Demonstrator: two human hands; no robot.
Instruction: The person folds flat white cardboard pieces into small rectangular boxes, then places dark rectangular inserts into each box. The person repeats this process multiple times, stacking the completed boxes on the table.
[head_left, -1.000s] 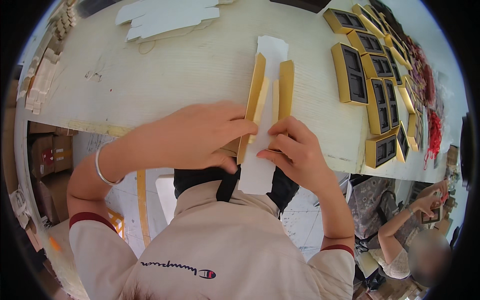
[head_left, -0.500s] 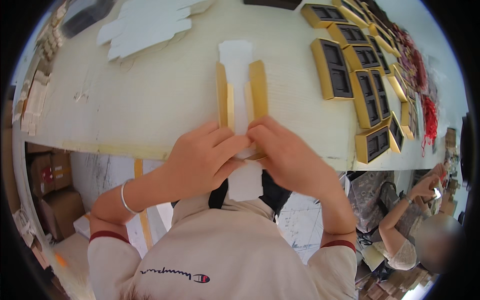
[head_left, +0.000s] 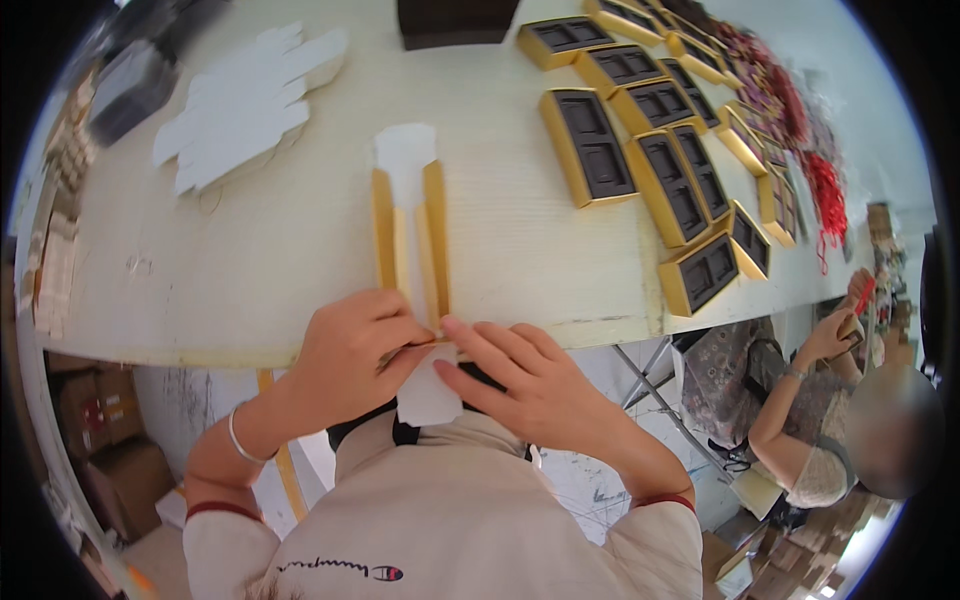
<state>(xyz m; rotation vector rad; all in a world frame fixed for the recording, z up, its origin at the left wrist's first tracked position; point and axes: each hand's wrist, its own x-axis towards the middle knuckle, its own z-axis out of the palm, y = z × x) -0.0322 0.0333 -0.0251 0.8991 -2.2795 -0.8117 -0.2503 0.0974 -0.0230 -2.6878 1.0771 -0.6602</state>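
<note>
A long folding carton (head_left: 435,245), gold outside and white inside, lies partly folded in front of me, its long sides standing up. Its far white flap (head_left: 405,155) rests on the table, and its near white flap (head_left: 430,393) hangs past the table edge toward my lap. My left hand (head_left: 360,345) pinches the near end at a folded gold edge. At the right corner of that same end, my right hand (head_left: 530,380) has its index fingertip on the gold edge and its thumb by the white flap. The fingers hide the fold between them.
Several gold boxes with black inserts (head_left: 590,145) stand at the right. Flat white carton blanks (head_left: 245,110) lie at far left, a dark box (head_left: 455,22) at the back. Red cords (head_left: 823,200) lie at far right. A co-worker's hands (head_left: 825,340) are beyond the table edge.
My head view has shifted, so the table things sit further left. My right hand's fingers have straightened and spread from a tight pinch; my left hand still pinches the carton's near end.
</note>
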